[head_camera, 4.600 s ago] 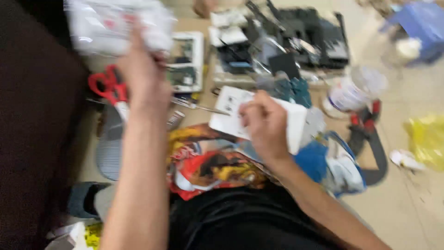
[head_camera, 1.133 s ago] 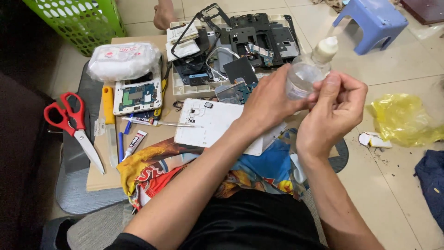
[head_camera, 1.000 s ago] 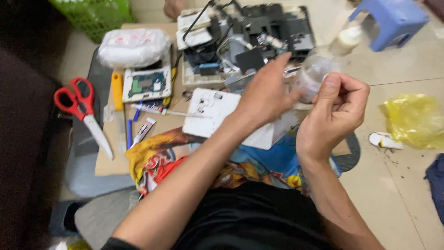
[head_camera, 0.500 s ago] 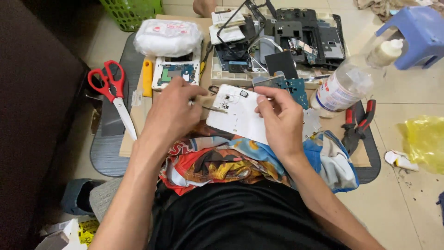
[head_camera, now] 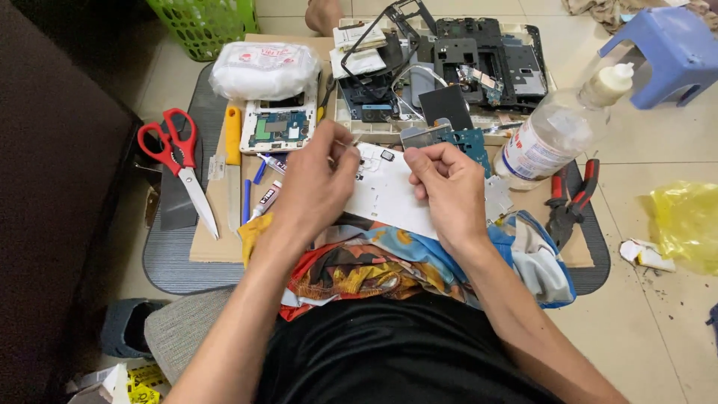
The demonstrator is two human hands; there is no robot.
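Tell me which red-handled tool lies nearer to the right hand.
The pliers, right of the right hand beside the bottle; the scissors lie far left.

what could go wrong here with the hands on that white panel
1. The clear plastic bottle stands close to the right hand; an elbow nudge could tip it onto the circuit board.
2. The white panel overhangs the lap, so small parts might slide into the colourful cloth.

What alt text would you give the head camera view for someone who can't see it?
A seated person's left hand and right hand hold a white panel over a cluttered cardboard work surface. Red scissors lie at left, a clear bottle and pliers at right, dismantled electronics beyond.
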